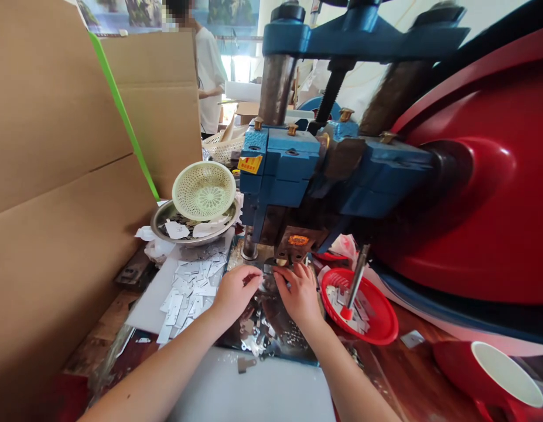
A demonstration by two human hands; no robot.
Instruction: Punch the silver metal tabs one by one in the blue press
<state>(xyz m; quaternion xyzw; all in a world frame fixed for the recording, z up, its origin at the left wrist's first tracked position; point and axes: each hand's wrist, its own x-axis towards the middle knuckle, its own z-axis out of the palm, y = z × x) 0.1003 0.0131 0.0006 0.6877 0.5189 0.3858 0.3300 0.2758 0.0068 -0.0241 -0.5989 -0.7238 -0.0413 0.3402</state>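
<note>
My left hand point(238, 291) is at the left of the press's die point(271, 267), thumb and index finger pinched together. Whatever is between those fingertips is too small to make out. My right hand point(301, 295) is just across from it, its fingers curled in at the die's front edge; what they grip is hidden. Above both hands hangs the blue press's punch block point(300, 239). Left of my left hand lies a heap of flat metal plates point(190, 291). Cut metal scraps point(253, 337) are scattered on the dark press bed below my hands.
A red plastic basket point(392, 328) with metal pieces stands at right, a handled rod leaning over it. Beyond are a red mug point(460, 363) and a large red flywheel point(495, 176). A green colander point(204, 190) sits on a metal bowl point(161, 225). Cardboard point(55, 146) walls the left; a person point(209, 76) stands behind.
</note>
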